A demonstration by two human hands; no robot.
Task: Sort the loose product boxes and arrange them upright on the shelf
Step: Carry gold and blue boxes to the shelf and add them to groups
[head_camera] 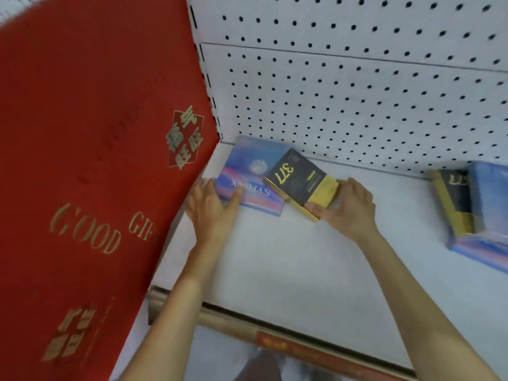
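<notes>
R hand [349, 207] is gripping the black box [299, 180] by its gold end, thumb on the near edge, fingers on the far side. The box is tilting, its other end lying over the blue box [247, 174] at the back-left of the shelf [302, 259]. L hand [211, 209] is lying on the blue box's near-left corner, thumb on top; can't tell if it's grasping. A pile [472, 204] of similar boxes is lying at right, and a red bag [82, 160] is standing at left.

Left hand [211, 209]: flat, fingers straight, thumb spread. Right hand [350, 209]: fingers and thumb gripping black-and-gold box [299, 180]. Both forearms bare, extended forward.
</notes>
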